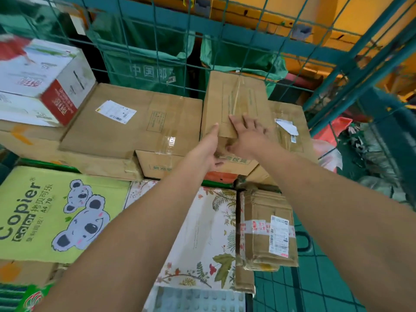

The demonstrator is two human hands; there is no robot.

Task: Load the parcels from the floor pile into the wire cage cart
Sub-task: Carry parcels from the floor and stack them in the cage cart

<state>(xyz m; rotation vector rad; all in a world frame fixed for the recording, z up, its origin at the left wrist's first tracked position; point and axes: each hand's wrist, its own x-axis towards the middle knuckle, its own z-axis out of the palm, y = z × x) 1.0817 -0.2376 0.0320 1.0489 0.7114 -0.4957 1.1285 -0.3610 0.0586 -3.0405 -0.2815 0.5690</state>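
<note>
- Brown cardboard is what both hands meet: a tall narrow box (pixel 234 104) standing on the stacked parcels at the back of the wire cage cart (pixel 351 70).
- Right hand (pixel 244 137) lies on the box's near top face, fingers spread and fairly straight, thumb down over the near edge.
- Left hand (pixel 207 147) is at the box's near left corner, thumb straight along the left edge; its fingers reach under the near end and are mostly hidden, so I cannot tell how tightly they curl.
- Just left of the box lies a wide flat carton (pixel 132 122) with a white shipping label (pixel 116 111) on top; the two cartons touch side by side.
- Under the hands a smaller carton (pixel 157 164) with green print shows its front face.
- Right of the tall box another brown carton (pixel 290 127) carries a torn white label.
- Nearer the camera, a floral-printed parcel (pixel 207 233) lies flat, with a tape-wrapped cardboard parcel (pixel 267 230) just beside it on the right.
- At near left is a yellow-green copier-paper box (pixel 45 210) with koala drawings.
- At far left a white-and-red carton (pixel 42 75) sits tilted on top of the stack.
- Behind the back mesh hang green fabric sacks (pixel 148 61); yellow structures show beyond.
</note>
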